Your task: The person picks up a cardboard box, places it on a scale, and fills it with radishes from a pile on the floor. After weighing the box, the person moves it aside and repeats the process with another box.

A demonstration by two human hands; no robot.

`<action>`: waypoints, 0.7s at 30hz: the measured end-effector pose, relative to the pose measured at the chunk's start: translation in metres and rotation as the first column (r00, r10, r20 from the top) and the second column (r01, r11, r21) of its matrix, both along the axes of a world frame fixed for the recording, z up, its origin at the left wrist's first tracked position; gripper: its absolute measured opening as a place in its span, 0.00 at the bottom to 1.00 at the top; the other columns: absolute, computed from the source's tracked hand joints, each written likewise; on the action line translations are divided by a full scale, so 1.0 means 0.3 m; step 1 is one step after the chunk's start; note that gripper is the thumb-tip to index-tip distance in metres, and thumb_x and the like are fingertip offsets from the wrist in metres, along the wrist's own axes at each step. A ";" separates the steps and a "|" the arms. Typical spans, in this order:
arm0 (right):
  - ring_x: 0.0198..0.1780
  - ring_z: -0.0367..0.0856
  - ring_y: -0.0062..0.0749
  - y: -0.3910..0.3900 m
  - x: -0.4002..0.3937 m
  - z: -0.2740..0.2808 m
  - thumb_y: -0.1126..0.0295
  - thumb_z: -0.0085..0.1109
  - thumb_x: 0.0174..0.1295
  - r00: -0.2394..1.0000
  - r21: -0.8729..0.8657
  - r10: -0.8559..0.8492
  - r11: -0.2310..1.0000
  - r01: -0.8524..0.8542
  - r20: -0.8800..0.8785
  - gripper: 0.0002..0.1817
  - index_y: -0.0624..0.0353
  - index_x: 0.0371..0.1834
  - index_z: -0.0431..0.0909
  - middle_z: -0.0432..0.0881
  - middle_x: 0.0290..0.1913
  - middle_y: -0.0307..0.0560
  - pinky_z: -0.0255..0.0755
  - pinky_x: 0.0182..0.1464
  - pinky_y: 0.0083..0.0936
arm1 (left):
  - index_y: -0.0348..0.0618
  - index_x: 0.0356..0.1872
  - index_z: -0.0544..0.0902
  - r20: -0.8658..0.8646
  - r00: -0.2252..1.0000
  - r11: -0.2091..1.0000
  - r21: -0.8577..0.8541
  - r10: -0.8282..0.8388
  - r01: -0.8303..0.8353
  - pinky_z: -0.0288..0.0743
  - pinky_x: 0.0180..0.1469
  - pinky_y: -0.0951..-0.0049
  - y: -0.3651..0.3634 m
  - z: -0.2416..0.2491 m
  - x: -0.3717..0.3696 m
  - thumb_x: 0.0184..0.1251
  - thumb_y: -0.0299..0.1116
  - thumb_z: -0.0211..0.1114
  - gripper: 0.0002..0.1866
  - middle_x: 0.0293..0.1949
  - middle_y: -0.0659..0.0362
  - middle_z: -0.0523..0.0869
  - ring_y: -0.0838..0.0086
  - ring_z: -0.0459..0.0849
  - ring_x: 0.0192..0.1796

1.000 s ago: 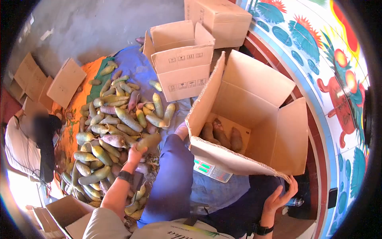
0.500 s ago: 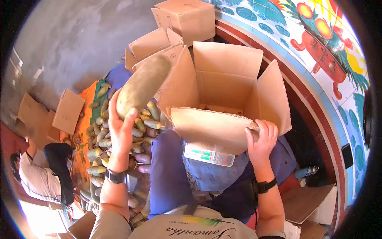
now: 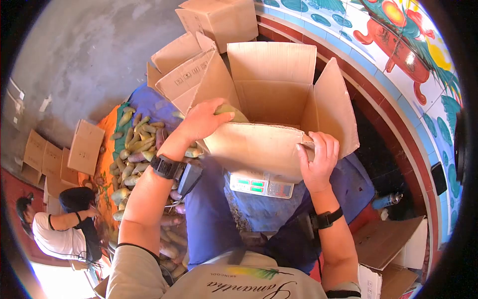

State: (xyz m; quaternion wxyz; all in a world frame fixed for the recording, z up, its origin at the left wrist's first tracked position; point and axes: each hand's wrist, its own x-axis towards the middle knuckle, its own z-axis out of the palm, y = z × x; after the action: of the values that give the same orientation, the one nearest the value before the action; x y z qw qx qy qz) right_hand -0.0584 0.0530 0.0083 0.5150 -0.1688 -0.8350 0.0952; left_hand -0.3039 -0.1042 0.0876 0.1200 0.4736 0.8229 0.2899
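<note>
One mango (image 3: 230, 112) is in transit: the left hand (image 3: 201, 121) has its fingers wrapped around it, carrying it over the near flap of the open cardboard box (image 3: 279, 94). Only the greenish tip of the fruit shows past the fingertips, just inside the box mouth; it is not yet released. The right hand (image 3: 318, 159) clamps the near flap (image 3: 254, 147), with fingers curled over its top edge and the thumb on the outer face, bending the flap toward the body.

Progress, as a judgement: packing is at an early to middle stage. A large heap of mangoes (image 3: 137, 144) lies on the tarp beyond the left wrist, so most of the stock appears unpacked. The box interior is hidden behind the flap, so the fill level cannot be read.

Edges and clearance: the box rests on a digital scale (image 3: 260, 185) directly below the right-hand fingers. The side flaps stand upright on either side of the left-hand fingers, leaving a wide, unobstructed opening. A second open carton (image 3: 181, 70) sits just beyond the left flap, touching or nearly touching it. A painted wall (image 3: 398, 55) bounds the far side. Another person (image 3: 59, 234) sits well clear of both hands.
</note>
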 end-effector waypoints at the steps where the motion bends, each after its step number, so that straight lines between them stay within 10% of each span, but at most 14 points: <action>1: 0.46 0.71 0.45 -0.001 -0.002 0.000 0.72 0.68 0.44 1.000 0.006 0.006 1.000 -0.006 -0.002 0.22 0.58 0.46 0.74 0.76 0.43 0.48 0.66 0.50 0.40 | 0.36 0.49 0.77 -0.062 0.998 1.000 -0.017 0.015 -0.017 0.71 0.51 0.67 -0.003 -0.016 -0.008 0.60 0.39 0.61 0.20 0.42 0.45 0.82 0.57 0.80 0.46; 12: 0.46 0.70 0.46 -0.011 -0.007 -0.007 0.71 0.68 0.46 1.000 0.041 -0.006 0.999 0.006 -0.003 0.22 0.59 0.46 0.74 0.75 0.43 0.49 0.66 0.50 0.40 | 0.37 0.37 0.81 -0.353 0.920 0.969 0.227 0.171 -0.093 0.74 0.43 0.61 -0.030 -0.031 0.085 0.60 0.29 0.53 0.10 0.31 0.46 0.83 0.52 0.80 0.37; 17: 0.46 0.70 0.46 -0.007 -0.007 -0.001 0.71 0.67 0.46 1.000 0.039 -0.011 0.999 0.012 -0.013 0.22 0.60 0.46 0.74 0.75 0.43 0.49 0.66 0.50 0.40 | 0.36 0.48 0.76 -0.651 0.728 0.909 0.405 0.215 0.093 0.66 0.56 0.58 -0.117 -0.021 0.154 0.56 0.28 0.61 0.17 0.48 0.47 0.78 0.51 0.75 0.51; 21: 0.47 0.70 0.46 -0.010 -0.002 0.001 0.72 0.67 0.46 1.000 0.029 -0.018 0.999 0.018 -0.003 0.22 0.61 0.46 0.74 0.75 0.44 0.49 0.66 0.51 0.40 | 0.38 0.61 0.63 -0.534 0.729 0.823 0.563 0.428 -0.071 0.56 0.65 0.56 -0.185 -0.130 0.180 0.50 0.26 0.68 0.35 0.63 0.43 0.62 0.52 0.61 0.65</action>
State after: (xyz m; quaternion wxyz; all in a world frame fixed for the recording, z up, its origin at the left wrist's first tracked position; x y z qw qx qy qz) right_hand -0.0591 0.0499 0.0086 0.5193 -0.1686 -0.8341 0.0787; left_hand -0.2499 -0.1596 0.0486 -0.3377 0.4374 0.7653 0.3299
